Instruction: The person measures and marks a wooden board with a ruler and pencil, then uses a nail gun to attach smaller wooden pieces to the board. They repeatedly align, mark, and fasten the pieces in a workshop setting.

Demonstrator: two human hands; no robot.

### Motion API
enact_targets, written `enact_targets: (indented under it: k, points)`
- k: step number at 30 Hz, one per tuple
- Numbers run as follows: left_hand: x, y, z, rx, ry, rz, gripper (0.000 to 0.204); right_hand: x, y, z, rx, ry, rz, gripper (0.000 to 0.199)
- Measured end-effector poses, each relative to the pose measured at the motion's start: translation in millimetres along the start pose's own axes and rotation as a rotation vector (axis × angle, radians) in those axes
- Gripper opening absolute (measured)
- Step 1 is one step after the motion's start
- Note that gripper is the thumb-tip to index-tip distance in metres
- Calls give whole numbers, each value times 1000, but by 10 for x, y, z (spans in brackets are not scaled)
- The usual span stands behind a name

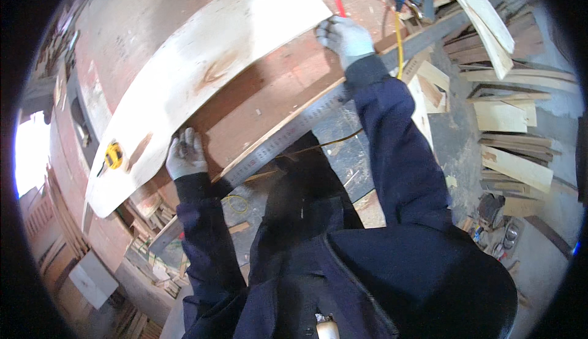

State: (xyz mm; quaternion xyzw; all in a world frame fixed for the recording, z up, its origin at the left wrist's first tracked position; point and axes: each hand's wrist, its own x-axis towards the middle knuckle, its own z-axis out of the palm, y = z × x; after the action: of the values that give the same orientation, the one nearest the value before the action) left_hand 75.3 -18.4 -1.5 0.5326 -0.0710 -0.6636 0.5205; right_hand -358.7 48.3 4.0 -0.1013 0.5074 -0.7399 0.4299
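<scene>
Curved board (208, 63) betw. & beyond hands: pale wood, smooth-looking, matt, w/ brownish smudges. L hand (185, 153) & R hand (346, 37): gloved in whitish cloth, matt. Bench (275, 84) under hands: reddish-brown, matt, scuffed. Ruler strip (282, 140) on near side of hands: grey metal, dull sheen. Tape measure (113, 155) left of L hand: yellow, looks plastic. Sleeves (398, 137) behind hands: dark matt cloth. Offcuts (517, 164) well right of R hand: bare wood, matt.

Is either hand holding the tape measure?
No, the yellow tape measure lies on the curved board, apart from the left hand and right hand.
</scene>
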Motion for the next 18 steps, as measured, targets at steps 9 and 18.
enact_targets:
  k: [9, 18]
  points:
    - [108, 28, -72, -219, -290, -192, 21, -26, -61, 38, -127, 1, 4, 29]
    - [43, -18, 0, -137, -270, -99, 16, 84, 23, -93, -200, -26, -31, 32]
